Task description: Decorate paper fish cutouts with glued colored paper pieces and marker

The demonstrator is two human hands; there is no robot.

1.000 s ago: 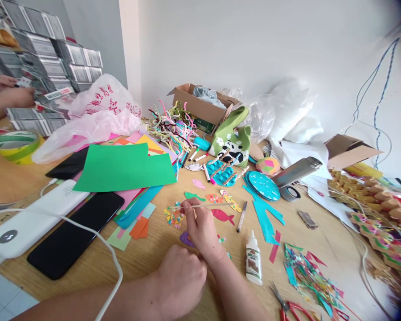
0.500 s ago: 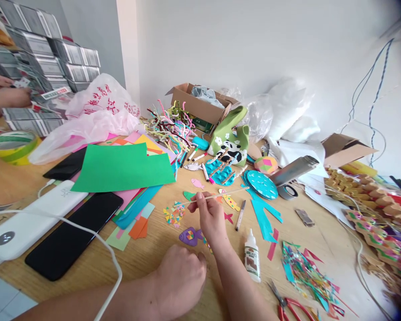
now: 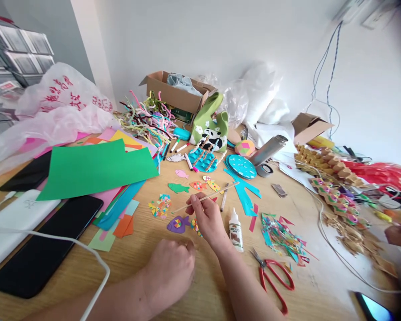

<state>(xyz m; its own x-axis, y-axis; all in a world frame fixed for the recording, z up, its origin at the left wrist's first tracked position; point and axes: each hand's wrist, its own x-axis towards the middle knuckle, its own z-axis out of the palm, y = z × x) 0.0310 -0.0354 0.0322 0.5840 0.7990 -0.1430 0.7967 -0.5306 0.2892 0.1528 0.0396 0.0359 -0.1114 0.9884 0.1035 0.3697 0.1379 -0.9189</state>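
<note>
1. Toward the near edge of the wood-grained counter [image 3: 138, 249], the left hand [image 3: 170, 267] rests with its fingers curled into a rounded fist; whether anything is inside cannot be told.
2. Toward the near right corner lie scissors [image 3: 263, 266] with pointed metal blades and red handles spread apart.
3. Along the left edge lies a smooth, glossy black phone [image 3: 43, 254], slab-shaped with rounded corners.
4. Farther in from the near edge, the right hand [image 3: 210, 219], apart from the left, pinches a thin, straight, pale stick [image 3: 220, 191] between thumb and fingers. The stick slants, one tip low near the paper bits, the other rising to the right.
5. Below that low tip lies a flat purple fish [image 3: 176, 224] with a multicoloured patch on its body; just beyond is a loose heap of tiny angular paper bits [image 3: 160, 206].
6. Right of the right hand stands a white plastic bottle [image 3: 235, 232] with a tapered nozzle.
7. Toward the left edge, a flat green sheet [image 3: 96, 167] tops layered coloured papers.
8. Toward the far edge are round blue discs with pale flecks [image 3: 242, 166], a leaning metallic cylinder [image 3: 269, 150], fuzzy, tangled, bendy strands [image 3: 150, 118], a soft-looking green panda bag [image 3: 210, 133] and an open cardboard box [image 3: 169, 92].
</note>
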